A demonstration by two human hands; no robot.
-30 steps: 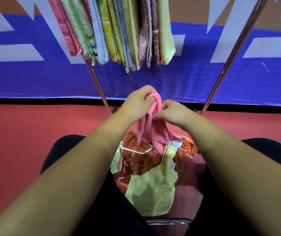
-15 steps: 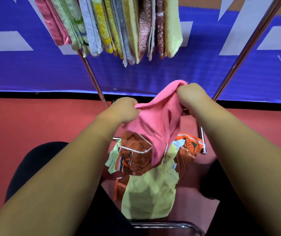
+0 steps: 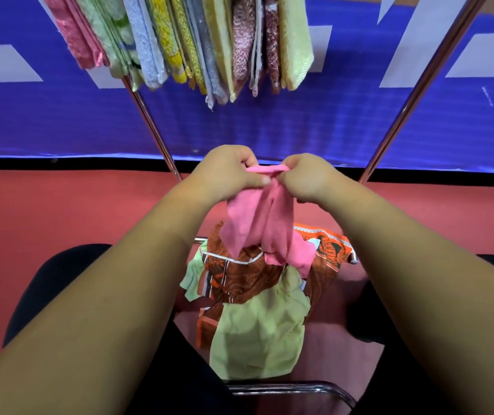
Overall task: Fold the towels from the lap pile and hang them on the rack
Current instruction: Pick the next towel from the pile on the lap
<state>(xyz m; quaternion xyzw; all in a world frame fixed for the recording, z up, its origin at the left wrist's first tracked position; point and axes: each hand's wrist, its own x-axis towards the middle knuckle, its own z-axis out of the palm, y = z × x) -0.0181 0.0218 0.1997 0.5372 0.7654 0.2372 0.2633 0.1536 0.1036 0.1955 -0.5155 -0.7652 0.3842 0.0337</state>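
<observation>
Right hand (image 3: pixel 308 178) returned; pink towel (image 3: pixel 257 223) hangs vertically.

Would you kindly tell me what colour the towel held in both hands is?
The towel is plain pink, seen best in the head view.

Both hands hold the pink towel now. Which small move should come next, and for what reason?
Probably spread the hands apart along the top edge. The left hand and right hand pinch the pink towel close together, so it hangs bunched over the lap pile, not flat enough to fold.
</observation>
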